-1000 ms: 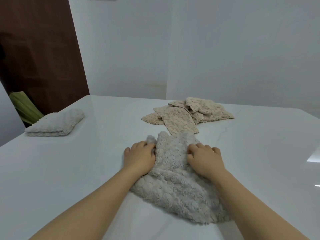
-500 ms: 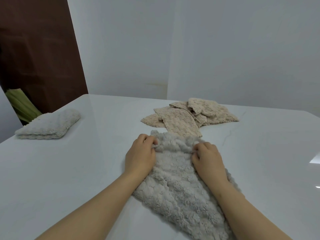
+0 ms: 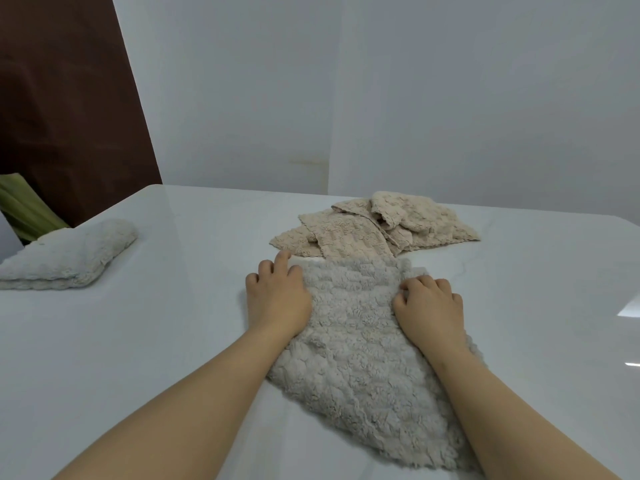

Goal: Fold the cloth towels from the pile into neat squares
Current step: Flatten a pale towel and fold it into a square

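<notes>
A fluffy grey towel (image 3: 349,344) lies spread on the white table (image 3: 145,341) right in front of me. My left hand (image 3: 277,296) grips its far left corner with curled fingers, the knuckles up. My right hand (image 3: 429,303) pinches the far right corner, its fingers curled into the pile of the fabric. The towel's far edge is stretched between both hands, and its near part runs under my right forearm. Just beyond it lies the pile of beige towels (image 3: 374,226), crumpled and overlapping, almost touching the grey towel's far edge.
A folded pale towel (image 3: 69,258) rests near the table's left edge. Behind the left corner hangs a dark brown panel (image 3: 62,116), with something green (image 3: 24,209) beside it. White walls stand close behind the table's far edge.
My hands have moved apart along the far edge of the grey towel, pulling it wider and flatter. The edge now lies closer to the beige pile.
</notes>
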Demonstrator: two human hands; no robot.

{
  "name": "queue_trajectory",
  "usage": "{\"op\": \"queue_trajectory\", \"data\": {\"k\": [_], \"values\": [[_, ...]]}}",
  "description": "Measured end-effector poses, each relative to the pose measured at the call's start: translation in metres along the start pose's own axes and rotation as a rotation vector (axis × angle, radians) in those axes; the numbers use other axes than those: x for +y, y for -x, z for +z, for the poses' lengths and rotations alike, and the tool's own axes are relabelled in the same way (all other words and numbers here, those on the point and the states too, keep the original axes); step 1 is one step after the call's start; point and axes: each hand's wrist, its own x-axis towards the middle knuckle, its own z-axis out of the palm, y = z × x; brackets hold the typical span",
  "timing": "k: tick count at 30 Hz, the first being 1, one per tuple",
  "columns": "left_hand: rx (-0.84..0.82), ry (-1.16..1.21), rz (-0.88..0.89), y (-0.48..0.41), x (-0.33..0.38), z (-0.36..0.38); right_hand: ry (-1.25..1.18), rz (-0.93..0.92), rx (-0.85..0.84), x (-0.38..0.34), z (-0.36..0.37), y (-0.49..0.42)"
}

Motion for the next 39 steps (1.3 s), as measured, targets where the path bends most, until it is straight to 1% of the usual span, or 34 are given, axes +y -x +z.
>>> {"op": "queue_trajectory", "data": {"k": [3, 6, 7, 9, 12, 14, 17, 19, 22, 27, 30, 32, 34, 36, 39], "values": [[0.035, -0.048, -0.061, 0.001, 0.001, 0.002, -0.034, 0.024, -0.037, 0.001, -0.001, 0.0], [0.076, -0.047, -0.021, 0.002, 0.002, -0.002, -0.1, 0.046, -0.095, 0.0, -0.007, 0.001], [0.065, -0.03, 0.012, 0.003, 0.002, -0.003, -0.121, 0.052, -0.116, 0.0, -0.01, 0.002], [-0.008, 0.048, 0.05, 0.004, 0.0, -0.007, -0.121, 0.043, -0.125, 0.001, -0.02, 0.008], [-0.158, 0.157, 0.061, 0.004, -0.007, -0.017, -0.104, -0.03, -0.062, 0.003, -0.036, 0.02], [-0.21, 0.241, 0.099, 0.012, -0.011, -0.028, -0.145, -0.116, -0.067, 0.002, -0.044, 0.032], [-0.182, 0.442, 0.24, 0.037, -0.015, -0.041, -0.249, -0.214, -0.122, -0.001, -0.048, 0.053], [-0.214, 0.529, 0.316, 0.058, -0.02, -0.041, -0.276, -0.259, -0.149, -0.004, -0.046, 0.067], [-0.195, 0.474, 0.38, 0.077, -0.03, -0.027, -0.269, -0.297, -0.15, -0.006, -0.042, 0.08], [-0.114, 0.401, 0.324, 0.087, -0.037, -0.022, -0.2, -0.344, -0.105, -0.01, -0.042, 0.096], [-0.073, 0.46, 0.28, 0.089, -0.037, -0.022, -0.289, -0.396, -0.102, -0.01, -0.048, 0.103], [-0.064, 0.507, 0.231, 0.09, -0.036, -0.024, -0.28, -0.542, -0.102, -0.01, -0.05, 0.107], [-0.047, 0.56, 0.18, 0.09, -0.036, -0.025, -0.165, -0.661, -0.084, -0.012, -0.048, 0.11], [-0.043, 0.593, 0.128, 0.091, -0.035, -0.026, -0.124, -0.684, -0.12, -0.015, -0.049, 0.11], [-0.049, 0.616, 0.074, 0.092, -0.033, -0.028, -0.141, -0.665, -0.186, -0.013, -0.052, 0.109]]}}
